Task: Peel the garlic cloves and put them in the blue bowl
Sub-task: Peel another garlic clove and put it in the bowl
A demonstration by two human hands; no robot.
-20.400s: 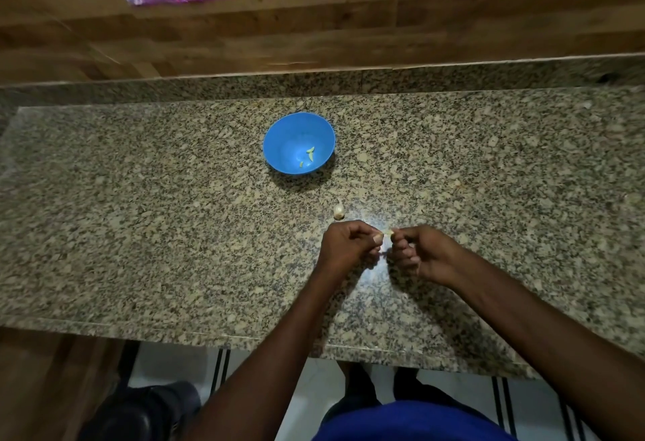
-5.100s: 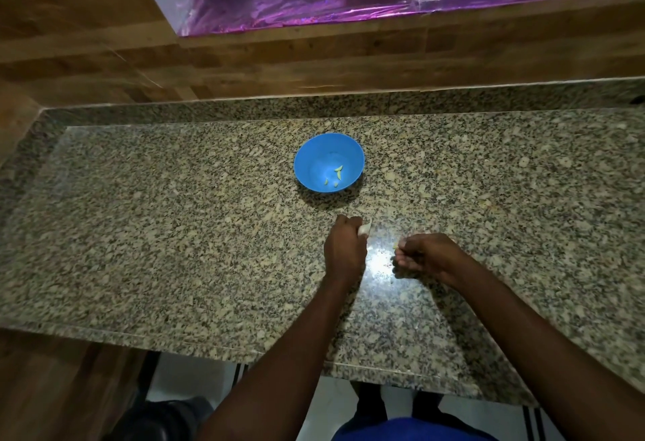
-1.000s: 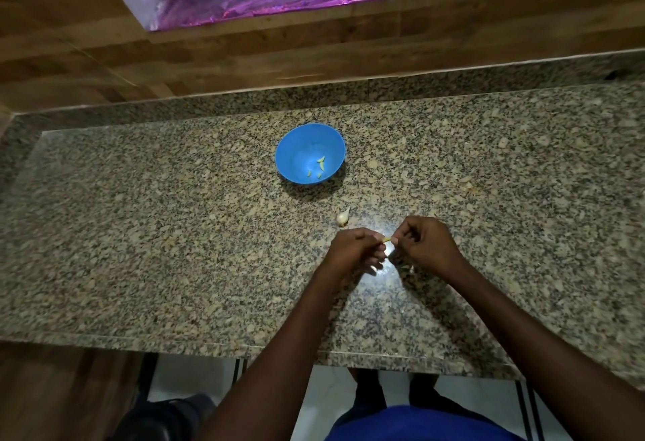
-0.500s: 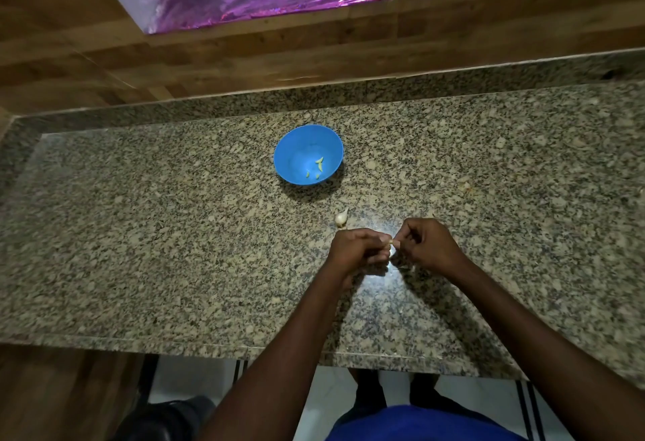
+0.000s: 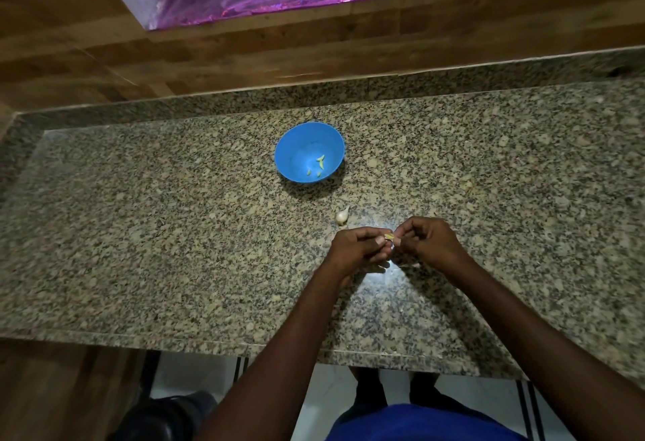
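Granite counter [image 5: 174,231]: speckled slab under everything I'm doing, with a bright glare patch just below my hands.
Blue bowl [image 5: 296,137]: sits beyond my hands, apart from them; a few small pale peeled pieces lie in its bottom.
My left hand [image 5: 356,248]: fingers curled in, thumb and fingertips pinching one end of the clove I'm peeling.
My right hand [image 5: 429,240]: curled the same way, pinching at the other end, knuckles almost meeting the left's.
Unpeeled clove [image 5: 342,215]: lies on the counter between bowl and left hand, touching neither; its long axis runs away from me, slightly rightward, pointed tip toward the bowl.
Clove in my fingers [image 5: 388,237]: only a small yellowish bit shows; it seems to lie across, hand to hand, but which end is the tip I cannot tell.
Risk: I judge that a hard tug could make the slick clove pop out and skitter off the counter edge, or tear the skin into scraps that ride into the bowl.
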